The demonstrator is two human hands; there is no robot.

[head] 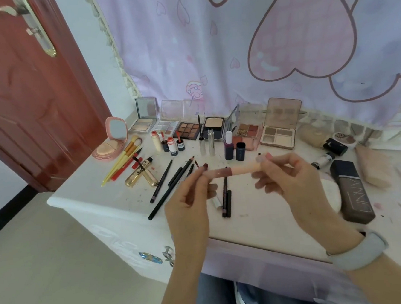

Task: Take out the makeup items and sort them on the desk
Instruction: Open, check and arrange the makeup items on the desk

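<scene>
At the far left of the white counter (96, 184), a pink round compact with an open mirror lid (111, 141) sits close to the edge, and the yellow-handled brushes (120, 158) beside it point their handles toward that edge; a sweep of the arm could send either to the floor. The loose black pencils (164, 193) lie fanned directly under the hands and would roll if bumped. The left hand (189, 200) pinches the dark-red end of a slim pink and maroon tube (232, 171), held level above the counter, while the right hand (290, 176) pinches its pale end. If the hands are pulling it open, a jerk could likely flick product or drop a cap among the pencils. Further right, the dark rectangular foundation bottle (352, 190) lies near the right forearm, within reach of a careless nudge.
</scene>
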